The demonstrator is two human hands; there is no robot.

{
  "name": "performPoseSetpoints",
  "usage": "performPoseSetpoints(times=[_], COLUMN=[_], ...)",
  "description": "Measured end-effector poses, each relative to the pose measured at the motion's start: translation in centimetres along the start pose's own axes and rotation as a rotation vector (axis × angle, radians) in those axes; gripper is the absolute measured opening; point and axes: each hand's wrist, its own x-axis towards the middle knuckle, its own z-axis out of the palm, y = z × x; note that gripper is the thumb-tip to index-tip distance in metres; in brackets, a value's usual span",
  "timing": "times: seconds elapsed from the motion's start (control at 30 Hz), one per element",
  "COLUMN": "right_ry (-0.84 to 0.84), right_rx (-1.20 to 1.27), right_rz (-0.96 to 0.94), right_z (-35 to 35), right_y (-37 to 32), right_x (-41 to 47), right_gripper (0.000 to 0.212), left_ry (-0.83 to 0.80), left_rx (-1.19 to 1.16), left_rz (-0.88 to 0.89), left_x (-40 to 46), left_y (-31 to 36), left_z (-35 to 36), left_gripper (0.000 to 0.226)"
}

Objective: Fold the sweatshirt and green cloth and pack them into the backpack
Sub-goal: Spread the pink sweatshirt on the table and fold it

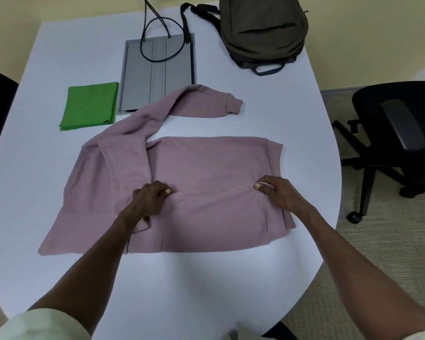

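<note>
Already partly folded, the dusty-pink fleece sweatshirt (206,187) lies spread across the near middle of the pale rounded tabletop (292,99), one sleeve trailing toward the far edge over the corner of a flat grey panel (157,69) with looped black cables (162,40). Both hands work along a crease across the body of the garment: the left hand (150,197) grips a bunched fold of fabric with curled fingers, and the right hand (276,190) pinches the cloth near the hem seam, seemingly to hold the fold line taut so the layers stay aligned. Toward the left edge, the bright green cloth (90,106) rests as a neat folded square, apparently done and waiting. Near the far right corner the dark olive fabric backpack (263,30) lies flat, its opening not visible, well apart from the sweatshirt, so packing is likely later.
</note>
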Motion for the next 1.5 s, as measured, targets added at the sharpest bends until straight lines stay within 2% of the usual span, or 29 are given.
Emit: performPoseSetpoints(times=[0.1, 0.23, 0.3, 0.4, 0.47, 0.53, 0.63, 0.73, 0.83, 0.93, 0.97, 1.03, 1.07, 1.1, 1.17, 1.23, 1.3, 1.37, 1.43, 1.5], right_ry=[-0.037, 0.066, 0.167, 0.427, 0.496, 0.385, 0.194, 0.159, 0.142, 0.247, 0.307, 0.428, 0.464, 0.476, 0.367, 0.163, 0.01, -0.081, -0.162, -0.111], right_rx=[0.018, -0.016, -0.211, -0.683, -0.719, -0.695, -0.765, -0.792, -0.779, -0.777, -0.764, -0.709, -0.636, -0.514, -0.207, 0.033, 0.124, -0.017, -0.267, -0.461], right_rz=[0.018, 0.038, 0.038, -0.03, -0.165, -0.272, -0.166, -0.025, -0.01, 0.029, 0.04, 0.007, -0.039, -0.076, -0.054, 0.058, 0.057, -0.123, -0.25, -0.321], right_z=[-0.2, 0.1, 1.0, 3.1, 4.9, 7.4, 10.3, 10.0, 10.0, 10.9, 11.3, 12.7, 13.6, 14.8, 16.9, 19.3, 21.6, 23.7, 25.4, 26.5], right_y=[0.2, 1.0, 1.2, 0.4, -1.5, -2.4, -0.3, 1.6, 1.4, -0.1, -1.1, -3.7, -5.4, -7.1, -11.2, -14.9, -18.0, -20.1, -21.8, -23.3], right_x=[0.0, 0.0, -0.4, -1.5, -2.6, -3.9, -6.1, -7.2, -7.1, -6.7, -6.5, -6.0, -5.6, -5.0, -3.6, -2.3, -1.4, -0.8, -0.7, -0.8], right_gripper=[0.025, 0.024, 0.024, 0.029, 0.042, 0.057, 0.075, 0.085, 0.085, 0.08, 0.075, 0.057, 0.048, 0.041, 0.027, 0.021, 0.03, 0.055, 0.079, 0.088], left_ry=[-0.077, 0.138, 0.221, 0.433, 0.546, 0.48, 0.221, 0.13, 0.05, 0.018, 0.083, 0.412, 0.582, 0.694, 0.764, 0.612, 0.425, 0.327, 0.243, 0.132], left_rx=[-0.004, -0.09, -0.001, 0.066, 0.077, 0.092, 0.113, 0.12, 0.13, 0.02, -0.086, -0.275, -0.321, -0.354, -0.408, -0.52, -0.677, -0.767, -0.834, -1.058], left_rz=[-0.013, -0.218, -0.237, -0.133, -0.028, 0.088, 0.11, 0.076, 0.05, 0.079, 0.101, 0.105, 0.032, -0.08, -0.352, -0.586, -0.695, -0.71, -0.614, -0.545], left_x=[0.1, -0.1, -0.7, -2.2, -3.5, -4.9, -6.7, -6.7, -6.8, -6.7, -7.0, -8.1, -8.8, -9.2, -9.8, -9.8, -9.7, -9.5, -9.4, -9.4], left_y=[1.2, 2.2, 3.4, 4.7, 5.2, 5.4, 4.7, 4.2, 4.2, 4.3, 4.3, 3.9, 3.4, 2.6, 0.7, -1.4, -3.5, -5.0, -5.7, -5.4], left_z=[-0.2, 0.3, 1.3, 3.4, 4.7, 6.5, 8.8, 9.0, 8.4, 7.2, 6.4, 4.6, 3.8, 3.1, 1.5, 0.7, -0.1, -1.4, -2.8, -4.3], left_gripper=[0.025, 0.028, 0.027, 0.03, 0.04, 0.056, 0.076, 0.08, 0.085, 0.084, 0.077, 0.046, 0.032, 0.028, 0.04, 0.062, 0.073, 0.055, 0.028, 0.02])
